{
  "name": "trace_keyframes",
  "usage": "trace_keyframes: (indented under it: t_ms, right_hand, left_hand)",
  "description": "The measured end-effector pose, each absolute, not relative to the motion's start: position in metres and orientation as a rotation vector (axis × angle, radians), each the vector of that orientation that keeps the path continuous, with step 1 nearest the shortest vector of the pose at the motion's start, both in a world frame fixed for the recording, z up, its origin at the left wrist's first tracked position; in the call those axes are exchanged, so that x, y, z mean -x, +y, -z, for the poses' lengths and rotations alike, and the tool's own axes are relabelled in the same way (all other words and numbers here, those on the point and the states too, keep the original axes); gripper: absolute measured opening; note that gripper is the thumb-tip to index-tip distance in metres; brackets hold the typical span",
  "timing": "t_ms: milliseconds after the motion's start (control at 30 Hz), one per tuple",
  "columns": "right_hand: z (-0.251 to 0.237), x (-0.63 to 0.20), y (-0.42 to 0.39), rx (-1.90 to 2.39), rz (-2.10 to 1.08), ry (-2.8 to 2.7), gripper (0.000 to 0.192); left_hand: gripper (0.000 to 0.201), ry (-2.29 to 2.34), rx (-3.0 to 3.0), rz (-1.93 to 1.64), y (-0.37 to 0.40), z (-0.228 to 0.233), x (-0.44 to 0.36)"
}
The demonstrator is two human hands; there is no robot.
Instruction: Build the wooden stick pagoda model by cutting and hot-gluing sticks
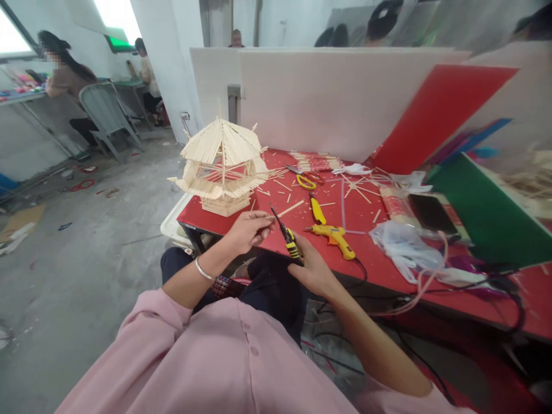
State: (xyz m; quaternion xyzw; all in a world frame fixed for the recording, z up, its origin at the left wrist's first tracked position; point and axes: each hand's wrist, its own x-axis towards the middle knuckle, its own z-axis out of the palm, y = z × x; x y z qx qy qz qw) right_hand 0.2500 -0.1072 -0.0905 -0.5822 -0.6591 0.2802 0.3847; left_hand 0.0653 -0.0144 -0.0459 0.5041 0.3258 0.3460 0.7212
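Note:
My left hand [252,232] is closed in a pinch on a thin pale wooden stick [291,209], which runs up and to the right over the table. My right hand [314,265] is wrapped round the black-and-yellow handles of pliers [290,238]. Their dark, narrow jaws point up and left and cross the stick close to my left fingertips; whether they touch it I cannot tell. Left of the hands, at the table corner, stands a pavilion model [222,172] built of wooden sticks, with a two-tiered roof. A yellow hot glue gun [332,234] lies just right of the pliers.
Yellow-handled scissors [306,181] and a yellow-handled cutter [318,210] lie on the red table [280,198] among scattered sticks. Further right are a plastic bag [401,244], a phone [431,213], cables and a green board [487,213]. White panels [323,103] stand behind; people sit beyond.

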Motion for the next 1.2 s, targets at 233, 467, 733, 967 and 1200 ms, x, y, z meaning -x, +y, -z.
trace_keyframes:
  t_ms: [233,467,733,967,1200]
  right_hand:
    - [0.086,-0.243,-0.113,1.611,-0.714,-1.681,0.049]
    - [0.092,-0.242,-0.107,1.570,-0.761,-1.655,0.062]
    - [0.091,-0.240,-0.106,1.509,-0.833,-1.673,0.074]
    - [0.090,-0.230,-0.105,1.603,-0.853,-1.610,0.053]
    - [0.097,-0.244,-0.114,1.472,-1.032,-1.547,0.063]
  left_hand:
    - [0.020,0.657,-0.842,-0.638,-0.015,0.041,-0.061]
    - [0.027,0.765,-1.064,-0.795,-0.012,0.055,-0.065]
    - [0.034,0.840,-1.941,-1.247,-0.017,0.059,-0.055]
    - [0.037,0.840,-1.976,-1.305,-0.018,0.060,-0.056]
    - [0.034,0.957,-1.794,-1.367,-0.018,0.062,-0.057]
